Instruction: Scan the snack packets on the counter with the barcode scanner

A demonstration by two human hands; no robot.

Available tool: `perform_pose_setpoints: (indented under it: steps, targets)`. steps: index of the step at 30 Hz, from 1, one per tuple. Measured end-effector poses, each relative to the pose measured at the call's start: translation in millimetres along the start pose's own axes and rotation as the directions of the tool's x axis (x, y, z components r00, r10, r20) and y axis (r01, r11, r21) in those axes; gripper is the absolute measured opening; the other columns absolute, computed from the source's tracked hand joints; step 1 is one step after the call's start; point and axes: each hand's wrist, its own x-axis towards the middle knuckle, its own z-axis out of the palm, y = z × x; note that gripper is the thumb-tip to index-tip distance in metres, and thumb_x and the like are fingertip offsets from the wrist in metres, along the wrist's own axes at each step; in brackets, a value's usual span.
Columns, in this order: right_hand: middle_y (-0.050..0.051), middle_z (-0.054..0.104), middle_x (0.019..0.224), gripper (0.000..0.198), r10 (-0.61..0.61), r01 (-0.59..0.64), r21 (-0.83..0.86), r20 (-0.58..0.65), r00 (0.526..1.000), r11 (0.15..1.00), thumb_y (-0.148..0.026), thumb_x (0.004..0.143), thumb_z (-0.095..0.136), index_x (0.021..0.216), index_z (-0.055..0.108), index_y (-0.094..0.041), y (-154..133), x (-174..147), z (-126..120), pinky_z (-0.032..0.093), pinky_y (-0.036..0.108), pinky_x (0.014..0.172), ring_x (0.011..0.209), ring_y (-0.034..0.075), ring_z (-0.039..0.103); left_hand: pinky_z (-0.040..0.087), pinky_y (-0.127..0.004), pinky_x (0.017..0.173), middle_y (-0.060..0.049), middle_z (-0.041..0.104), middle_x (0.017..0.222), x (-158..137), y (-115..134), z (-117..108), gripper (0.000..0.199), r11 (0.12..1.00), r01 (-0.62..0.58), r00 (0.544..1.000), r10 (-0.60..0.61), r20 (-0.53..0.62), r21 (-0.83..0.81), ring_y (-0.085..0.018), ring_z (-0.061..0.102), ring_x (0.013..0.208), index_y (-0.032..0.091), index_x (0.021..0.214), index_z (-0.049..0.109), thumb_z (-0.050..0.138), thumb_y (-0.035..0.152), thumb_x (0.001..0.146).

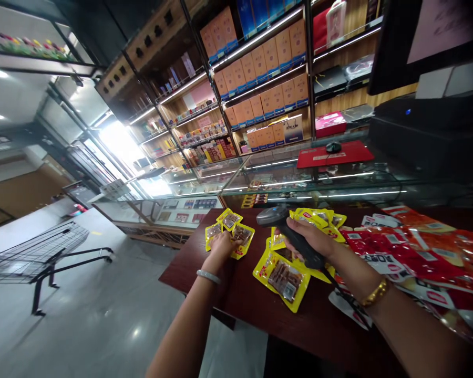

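My right hand is wrapped round the grip of a black handheld barcode scanner, whose head points left. Its cable runs down past my wrist. My left hand lies over a small group of yellow snack packets at the left end of the dark red table, fingers spread and touching them. Brown food shows through their clear windows. Beneath and in front of the scanner lie more yellow snack packets, overlapping, one with a white label facing up.
Red and orange packets are heaped on the right of the table. Behind it stands a glass display counter with a mouse on a red mat. A shopping cart stands on the floor at left.
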Motion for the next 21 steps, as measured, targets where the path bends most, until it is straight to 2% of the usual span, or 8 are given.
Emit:
perform_pose_setpoints:
  steps: [2,4,6,11,15,18,21]
  targets:
    - [-0.003,0.06,0.05,0.057,0.008,-0.008,-0.007,-0.01,1.0,1.0,-0.068,0.085,0.053,0.1,0.063,-0.014,1.0,0.9,-0.3,0.044,0.02,0.037,0.035,0.011,0.054,0.043,-0.035,0.079,-0.013,0.068,0.102,-0.9,1.5,1.7,0.037,0.982,0.0,1.0,-0.004,-0.021,-0.187,-0.028,0.063,0.096,0.018,0.093,0.056,0.062,0.051,0.078]
    - [-0.003,0.059,0.049,0.055,0.013,-0.014,-0.021,-0.027,1.0,1.0,-0.068,0.085,0.053,0.095,0.063,-0.014,1.0,1.4,0.5,0.044,0.02,0.037,0.033,0.01,0.052,0.042,-0.029,0.069,-0.007,0.067,0.09,-2.6,2.2,2.4,0.03,0.929,-0.027,0.997,-0.002,-0.079,-0.369,-0.022,0.062,0.082,0.02,0.09,0.052,0.063,0.046,0.078]
    - [-0.003,0.058,0.047,0.054,0.026,-0.028,-0.039,-0.041,0.999,0.999,-0.068,0.084,0.053,0.092,0.061,-0.015,0.4,1.3,2.1,0.042,0.02,0.037,0.032,0.01,0.05,0.038,-0.027,0.064,-0.001,0.062,0.079,-4.5,2.4,2.6,0.03,0.88,-0.07,0.991,0.005,-0.137,-0.469,-0.018,0.059,0.073,0.021,0.083,0.049,0.066,0.044,0.075]
    - [-0.004,0.056,0.044,0.058,0.043,-0.047,-0.089,-0.054,0.998,0.995,-0.074,0.079,0.055,0.088,0.059,-0.016,-2.6,-0.5,5.9,0.039,0.019,0.035,0.032,0.01,0.049,0.032,-0.025,0.058,0.005,0.05,0.067,-6.1,1.9,4.2,0.03,0.836,-0.086,0.985,-0.011,-0.174,-0.541,-0.013,0.047,0.061,0.022,0.074,0.042,0.067,0.038,0.072]
    - [-0.004,0.057,0.046,0.062,0.043,-0.047,-0.1,-0.036,0.998,0.994,-0.078,0.074,0.057,0.088,0.058,-0.017,-2.8,-0.6,5.0,0.039,0.02,0.036,0.033,0.01,0.049,0.032,-0.024,0.058,0.005,0.049,0.066,-6.8,2.4,5.2,0.033,0.791,-0.101,0.982,-0.017,-0.186,-0.604,-0.011,0.045,0.061,0.022,0.072,0.04,0.069,0.037,0.07]
    - [-0.003,0.058,0.048,0.059,0.054,-0.055,-0.095,-0.019,0.998,0.994,-0.076,0.078,0.054,0.085,0.058,-0.017,-0.2,0.7,2.5,0.037,0.02,0.035,0.033,0.01,0.05,0.035,-0.023,0.058,0.005,0.051,0.066,-12.4,10.2,5.4,0.035,0.699,-0.103,0.988,-0.012,-0.155,-0.707,-0.011,0.048,0.062,0.021,0.073,0.043,0.071,0.041,0.069]
    - [-0.004,0.057,0.048,0.057,0.067,-0.068,-0.083,-0.014,0.998,0.994,-0.074,0.081,0.052,0.086,0.059,-0.017,3.2,1.8,0.6,0.038,0.02,0.036,0.034,0.01,0.05,0.04,-0.024,0.059,0.003,0.056,0.069,-21.8,27.2,8.9,0.039,0.568,-0.108,0.994,0.084,-0.073,-0.816,-0.011,0.052,0.063,0.019,0.077,0.048,0.074,0.046,0.068]
